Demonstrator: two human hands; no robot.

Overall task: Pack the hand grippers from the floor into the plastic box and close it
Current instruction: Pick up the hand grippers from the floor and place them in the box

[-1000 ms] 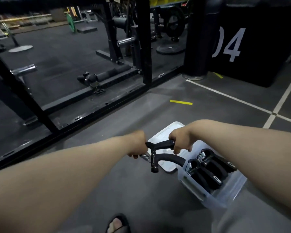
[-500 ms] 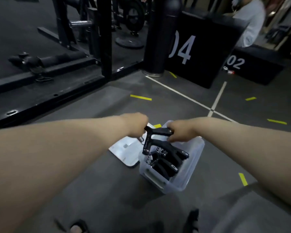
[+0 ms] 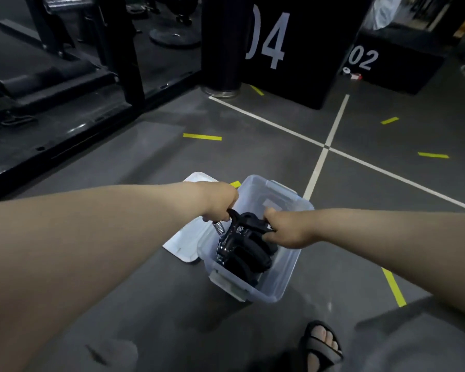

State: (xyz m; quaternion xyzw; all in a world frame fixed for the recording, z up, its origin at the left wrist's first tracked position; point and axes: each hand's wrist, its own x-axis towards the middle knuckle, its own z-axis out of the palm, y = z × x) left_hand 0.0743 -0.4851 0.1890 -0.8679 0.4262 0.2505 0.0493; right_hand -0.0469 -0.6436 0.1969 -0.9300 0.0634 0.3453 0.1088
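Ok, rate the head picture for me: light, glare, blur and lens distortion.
Head view: dim light, so the black hand grippers in the plastic box merge into one dark mass; a soft sheen on the floor; wide-angle stretch swells both forearms toward the edges; the left hand and right hand read fairly sharp, while the bottom left corner is smeared.

Field note: white "04", large, on the face of the tall black box (image 3: 320,49) at my twelve o'clock, its zero half hidden by a black pillar (image 3: 220,49). White "02" on the lower black box (image 3: 403,71) at one o'clock.
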